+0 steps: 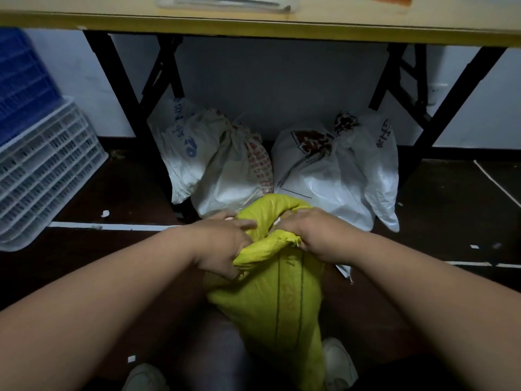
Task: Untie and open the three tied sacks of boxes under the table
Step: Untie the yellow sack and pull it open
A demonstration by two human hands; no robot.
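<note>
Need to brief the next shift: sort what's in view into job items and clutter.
Job items: yellow sack, gripped by left hand and right hand; left white sack; right white sack.
Clutter: white crate; blue crate; table.

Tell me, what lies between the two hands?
In the head view, only the bunched neck of the yellow sack lies between the left hand and the right hand; both grip it.
</note>
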